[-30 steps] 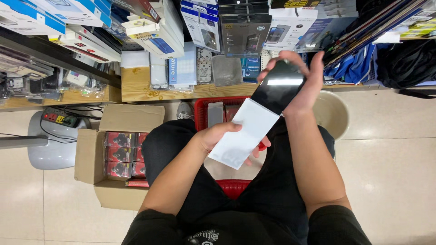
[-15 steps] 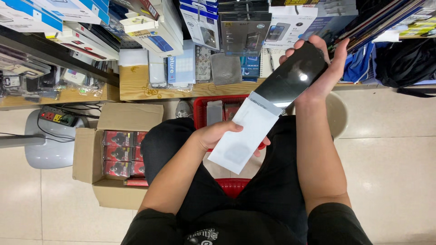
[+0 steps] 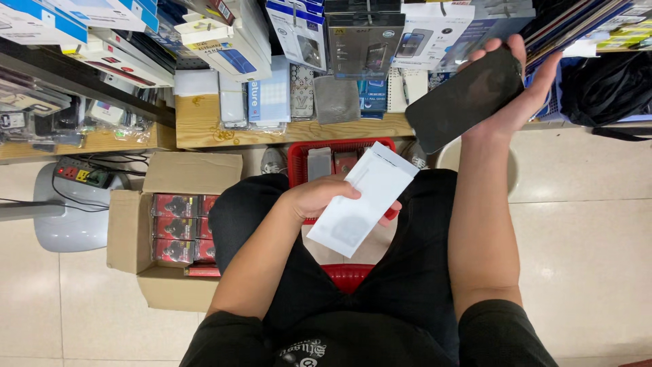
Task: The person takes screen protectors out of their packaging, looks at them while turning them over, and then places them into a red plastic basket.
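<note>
1. Head view: left hand (image 3: pixel 319 197) pinches a white sleeve (image 3: pixel 363 198) over the lap, above the red basket (image 3: pixel 302 153).
2. Right hand (image 3: pixel 523 95), fingers curled, cradles a dark glass panel (image 3: pixel 465 98) raised near the wooden shelf (image 3: pixel 204 126) edge.
3. Step judged: panel drawn clear of sleeve; inspection calls for a steady edge grip.
</note>
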